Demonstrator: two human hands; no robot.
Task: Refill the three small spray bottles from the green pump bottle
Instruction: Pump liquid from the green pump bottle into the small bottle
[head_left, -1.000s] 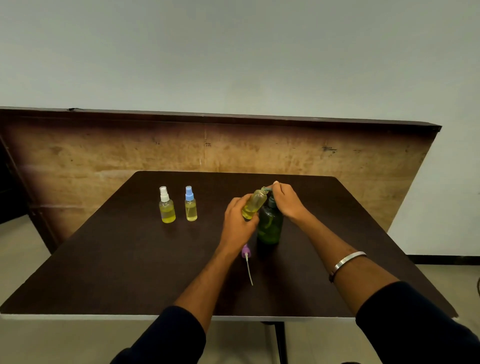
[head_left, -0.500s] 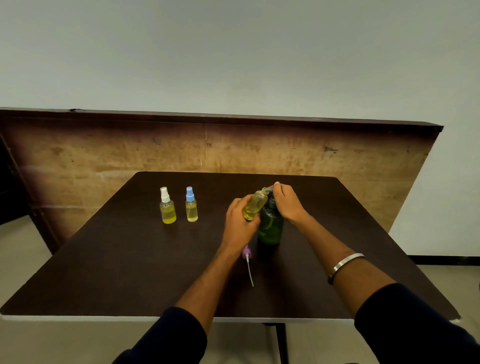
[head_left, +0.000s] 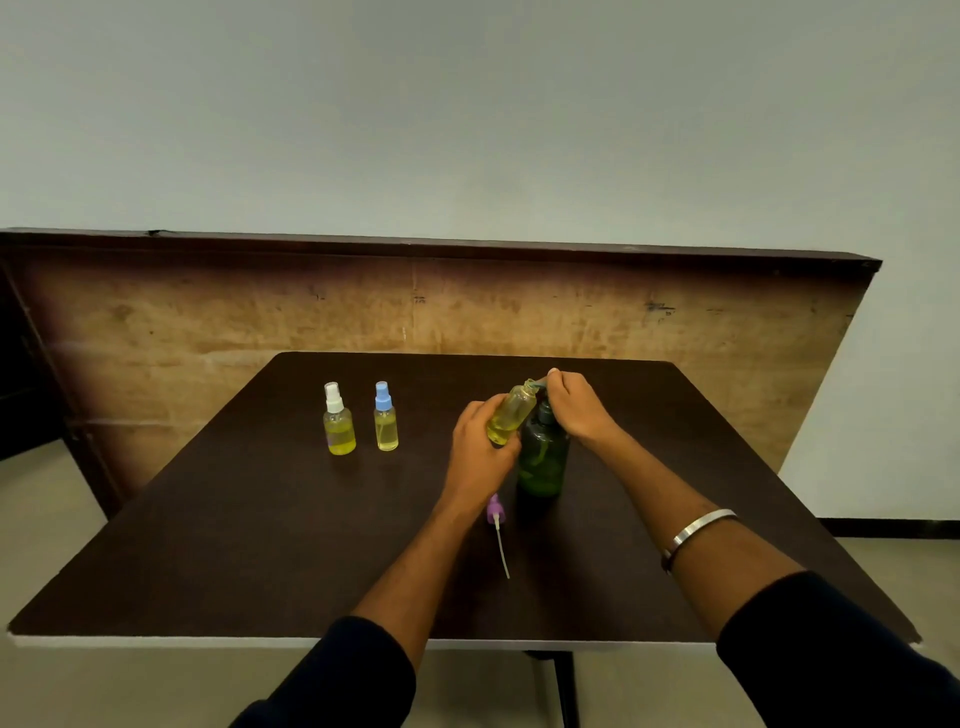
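Observation:
The green pump bottle (head_left: 543, 462) stands right of the table's middle. My right hand (head_left: 576, 410) rests on its pump head, fingers curled over the nozzle. My left hand (head_left: 480, 452) grips an uncapped small spray bottle (head_left: 511, 413) with yellow liquid, tilted so its open neck meets the pump nozzle. That bottle's purple spray cap (head_left: 495, 512) with its dip tube lies on the table just below my left hand. Two capped small bottles stand at the left: a white-capped bottle (head_left: 337, 428) and a blue-capped bottle (head_left: 385, 418), both holding yellow liquid.
The dark brown table (head_left: 234, 545) has a white front edge. Behind it a worn wooden board (head_left: 208, 322) leans against a pale wall. A table leg shows beneath the front edge.
None beyond a slight shift of the view; both hands and the bottles keep their places.

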